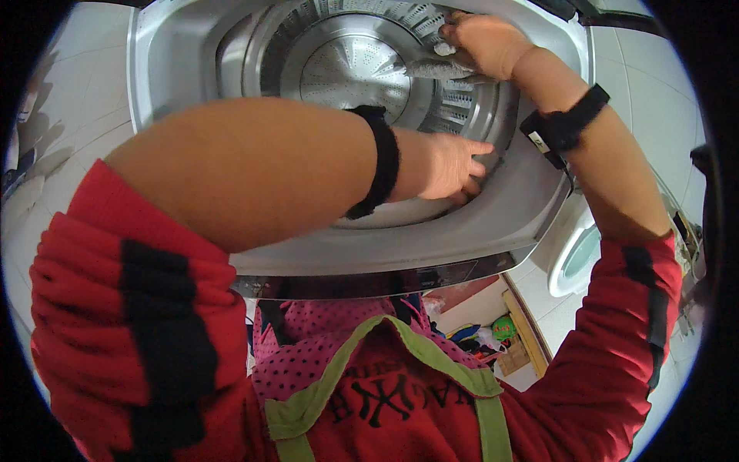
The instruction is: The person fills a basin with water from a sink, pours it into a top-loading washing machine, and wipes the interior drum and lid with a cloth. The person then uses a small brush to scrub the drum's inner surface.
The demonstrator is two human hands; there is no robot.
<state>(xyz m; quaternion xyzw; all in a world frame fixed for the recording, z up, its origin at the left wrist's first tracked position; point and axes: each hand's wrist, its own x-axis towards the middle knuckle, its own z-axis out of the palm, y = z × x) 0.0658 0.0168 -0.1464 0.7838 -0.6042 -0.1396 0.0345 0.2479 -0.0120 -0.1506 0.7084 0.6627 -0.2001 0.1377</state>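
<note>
Below me stands a top-loading washing machine (185, 46), its lid opening uncovered and its metal drum (354, 73) in sight. My right hand (489, 46) is at the far right of the opening, fingers curled round a wet-looking grey cloth (439, 70). Part of that cloth hangs over the drum's inner wall, and a whitish bit shows beneath my fingers. Nearer to me, my left hand (454, 165) rests with spread fingers against the right front of the opening's rim (500, 146). Nothing shows in it.
A dark control panel (369, 283) runs along the machine's front edge. To the right, a white basin (573, 254) stands on the tiled floor. Several colourful items, one a green bundle (503, 329), lie beyond the front right corner beside a wooden edge (528, 323).
</note>
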